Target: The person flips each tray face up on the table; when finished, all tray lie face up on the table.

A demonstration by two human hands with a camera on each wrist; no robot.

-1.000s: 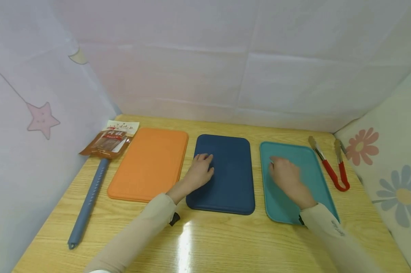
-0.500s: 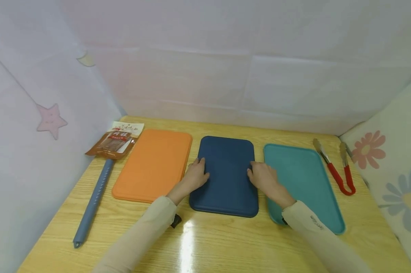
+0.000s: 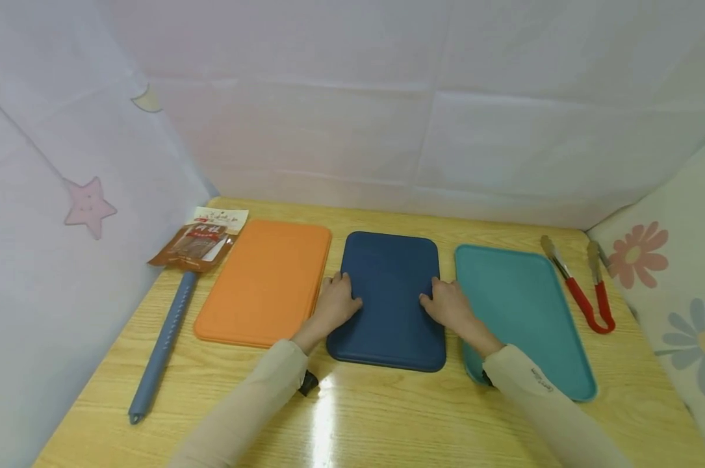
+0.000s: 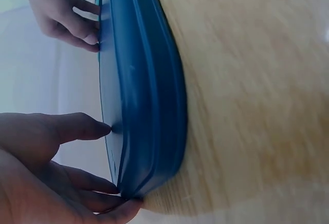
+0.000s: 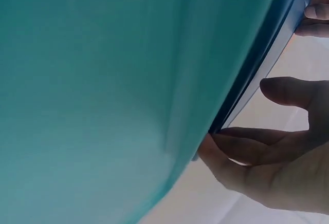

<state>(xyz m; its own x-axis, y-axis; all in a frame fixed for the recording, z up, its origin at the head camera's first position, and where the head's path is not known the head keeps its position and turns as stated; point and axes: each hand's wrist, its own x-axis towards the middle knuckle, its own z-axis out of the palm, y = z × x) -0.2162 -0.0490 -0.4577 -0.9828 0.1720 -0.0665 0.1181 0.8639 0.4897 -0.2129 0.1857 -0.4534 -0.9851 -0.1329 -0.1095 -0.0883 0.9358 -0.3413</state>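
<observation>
A navy blue rectangular tray point(image 3: 390, 260) with rounded corners and a smooth flat top lies at the middle of the table. Its ridged side wall point(image 4: 154, 90) shows in the left wrist view. My left hand point(image 3: 336, 303) grips the tray's left edge, thumb on top and fingers along the side. At the opposite edge is my right hand point(image 3: 450, 304), its thumb over the top and its fingertips against the side in the right wrist view. The teal tray point(image 3: 518, 299) lies just to the right, partly under my right wrist.
An orange tray point(image 3: 267, 279) lies to the left. Beyond it, a brown food packet point(image 3: 195, 247) covers one end of a blue-grey handle point(image 3: 164, 348). Red-handled tongs point(image 3: 586, 305) lie at the right. Fabric walls point(image 3: 329, 149) stand behind and at both sides.
My right hand has moved left from over the teal tray to the navy tray's right edge. My left hand has stayed at the left edge, and the view has shifted slightly.
</observation>
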